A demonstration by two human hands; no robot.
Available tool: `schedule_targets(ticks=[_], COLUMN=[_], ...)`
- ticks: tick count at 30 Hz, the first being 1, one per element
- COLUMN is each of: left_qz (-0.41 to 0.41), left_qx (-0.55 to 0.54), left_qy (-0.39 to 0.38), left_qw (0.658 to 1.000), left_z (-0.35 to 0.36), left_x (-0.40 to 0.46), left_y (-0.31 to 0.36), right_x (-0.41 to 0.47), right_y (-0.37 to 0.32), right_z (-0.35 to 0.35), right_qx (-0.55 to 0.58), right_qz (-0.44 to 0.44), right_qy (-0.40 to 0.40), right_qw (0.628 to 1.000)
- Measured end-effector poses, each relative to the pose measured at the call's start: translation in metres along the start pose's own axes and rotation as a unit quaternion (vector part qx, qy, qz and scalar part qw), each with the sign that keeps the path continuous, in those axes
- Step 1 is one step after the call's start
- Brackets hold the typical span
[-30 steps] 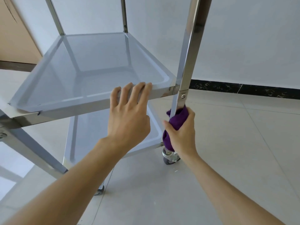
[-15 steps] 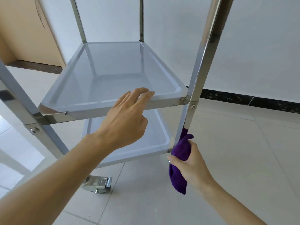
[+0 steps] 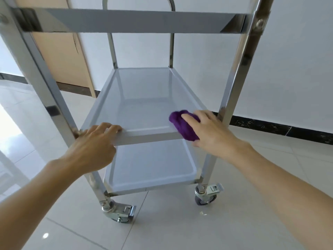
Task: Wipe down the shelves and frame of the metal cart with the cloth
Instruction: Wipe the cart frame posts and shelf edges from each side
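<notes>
Now that the right hand, clenched on the purple cloth, has left the cart's front-right leg for the middle shelf beside it, shelf wiping likely begins, while the left hand grips that shelf's front rim.

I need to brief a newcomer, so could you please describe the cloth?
Find the metal cart and its middle shelf. At that shelf's near right corner, the right hand presses a bunched cloth, the only purple thing among grey metal.
</notes>
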State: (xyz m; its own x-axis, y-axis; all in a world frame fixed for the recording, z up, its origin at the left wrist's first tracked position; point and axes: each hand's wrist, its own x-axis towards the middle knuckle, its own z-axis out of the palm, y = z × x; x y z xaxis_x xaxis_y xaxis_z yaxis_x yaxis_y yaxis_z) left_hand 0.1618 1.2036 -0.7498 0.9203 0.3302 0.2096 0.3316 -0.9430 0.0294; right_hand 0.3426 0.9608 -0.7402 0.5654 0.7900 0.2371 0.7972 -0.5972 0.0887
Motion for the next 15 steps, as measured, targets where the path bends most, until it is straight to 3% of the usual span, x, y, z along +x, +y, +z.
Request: schedule_targets(ticks=[2,5,11,15], left_qz=[0.020,0.031,0.027,0.033], left_qx=[0.009,0.007,0.006,0.007], left_qy=[-0.001,0.019,0.058,0.082], left_qw=[1.000,0.999,0.998,0.996], left_z=[0.005,0.009,0.015,0.014], left_x=[-0.002,-0.001,-0.006,-0.006], left_y=[0.000,-0.001,-0.002,-0.007], right_x=[0.002,0.004,0.036,0.045], right_y=[0.002,-0.013,-0.119,-0.114], right_z=[0.013,0.023,0.037,0.039], right_qx=[-0.012,0.038,0.063,0.045], right_qz=[0.008,0.025,-0.109,-0.116], right_qy=[-0.043,0.007,0.077,0.098], right_qw=[0.999,0.999,0.989,0.987])
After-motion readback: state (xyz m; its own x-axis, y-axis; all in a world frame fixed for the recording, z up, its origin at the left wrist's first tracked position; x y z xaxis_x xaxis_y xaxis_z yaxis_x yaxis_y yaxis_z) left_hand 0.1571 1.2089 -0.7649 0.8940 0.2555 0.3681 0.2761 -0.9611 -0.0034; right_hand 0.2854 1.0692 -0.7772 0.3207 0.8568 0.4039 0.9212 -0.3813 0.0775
